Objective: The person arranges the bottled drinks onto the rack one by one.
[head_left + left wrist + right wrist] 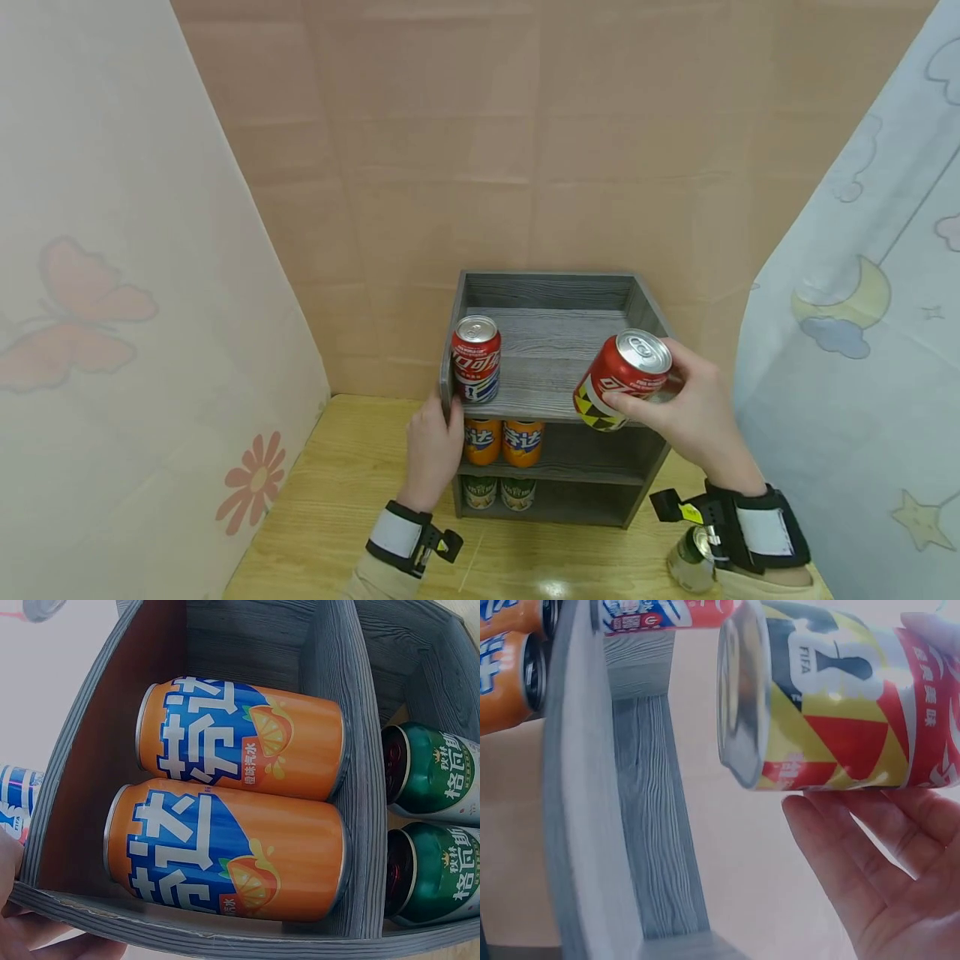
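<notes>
My right hand (701, 408) grips a red cola can (624, 375), tilted, over the front right of the grey wooden shelf's (570, 333) top tier. Yellow and black patches cover its lower part, and a FIFA mark shows in the right wrist view. My left hand (435, 446) holds the shelf's left side near the front edge. Close to that hand, a second red cola can (477, 362) stands upright at the top tier's left front. Directly below are two orange soda cans (240, 739) on the middle tier.
Two green cans (439, 769) stand side by side on the bottom tier. Another can (690, 562) is on the wooden table (360, 467) under my right wrist. Printed white sheets (150, 250) flank the table, with a brown paper backdrop (480, 167) behind.
</notes>
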Action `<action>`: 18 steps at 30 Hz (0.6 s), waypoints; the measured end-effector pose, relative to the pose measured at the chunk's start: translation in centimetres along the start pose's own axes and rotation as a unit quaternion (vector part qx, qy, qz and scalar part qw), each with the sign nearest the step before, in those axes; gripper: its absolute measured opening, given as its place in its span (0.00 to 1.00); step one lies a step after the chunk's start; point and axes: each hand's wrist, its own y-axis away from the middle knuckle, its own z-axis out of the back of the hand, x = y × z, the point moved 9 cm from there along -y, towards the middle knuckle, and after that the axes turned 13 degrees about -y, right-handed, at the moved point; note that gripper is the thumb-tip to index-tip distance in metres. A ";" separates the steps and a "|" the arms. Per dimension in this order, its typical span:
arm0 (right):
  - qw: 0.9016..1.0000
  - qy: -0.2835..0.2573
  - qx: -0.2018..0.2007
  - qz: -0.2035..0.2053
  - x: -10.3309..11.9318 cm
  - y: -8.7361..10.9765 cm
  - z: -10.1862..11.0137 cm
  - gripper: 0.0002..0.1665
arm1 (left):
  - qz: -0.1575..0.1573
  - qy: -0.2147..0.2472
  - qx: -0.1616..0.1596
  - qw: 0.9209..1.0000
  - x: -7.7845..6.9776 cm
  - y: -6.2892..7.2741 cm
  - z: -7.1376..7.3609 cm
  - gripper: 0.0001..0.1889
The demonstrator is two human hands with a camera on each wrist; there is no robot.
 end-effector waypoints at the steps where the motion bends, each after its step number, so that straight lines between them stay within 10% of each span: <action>1: 1.000 0.005 -0.001 0.001 0.1 -0.3 -0.1 0.32 | -0.001 0.000 -0.001 1.000 0.0 0.0 0.0 0.08; 18: 0.999 0.005 0.033 -0.018 0.3 -4.7 -3.6 0.30 | -0.003 0.001 -0.005 1.000 0.0 0.0 0.0 0.07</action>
